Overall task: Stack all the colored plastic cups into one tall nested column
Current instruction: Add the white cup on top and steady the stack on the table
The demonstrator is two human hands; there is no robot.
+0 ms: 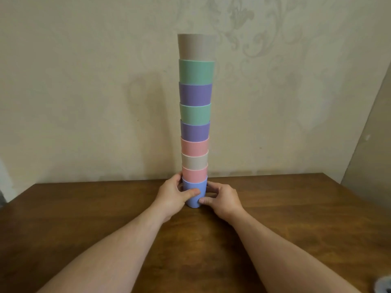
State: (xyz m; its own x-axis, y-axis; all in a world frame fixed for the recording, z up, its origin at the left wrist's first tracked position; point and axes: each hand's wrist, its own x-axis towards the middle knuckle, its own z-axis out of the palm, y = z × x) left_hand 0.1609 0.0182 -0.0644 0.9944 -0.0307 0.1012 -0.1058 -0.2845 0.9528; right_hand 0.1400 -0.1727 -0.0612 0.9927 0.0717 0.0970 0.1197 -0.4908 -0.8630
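A tall column of nested cups (195,123) stands upright in the middle of the frame, its base on the desk (296,208) near the back edge. The cups are smooth matte plastic, each a short tapered cylinder with a thin pale rim, seated in the one below. From the bottom they run blue, pink, beige, pink, purple, green, purple, green, with a beige cup (195,47) on top, slightly blurred at its right side.

The blue cup (195,194) at the base is held from both sides. The left hand (172,197) wraps its left wall, thumb pressed flat across the front, the other fingers curled behind. The right hand (224,200) closes on the lower right wall, thumb tip touching near the base; its remaining fingers seem to reach round the back, though the cup hides them.

The desk is brown wood with a visible grain and a dull sheen. Behind it rises a cream wall (84,81) with a faint embossed floral pattern at the upper right.
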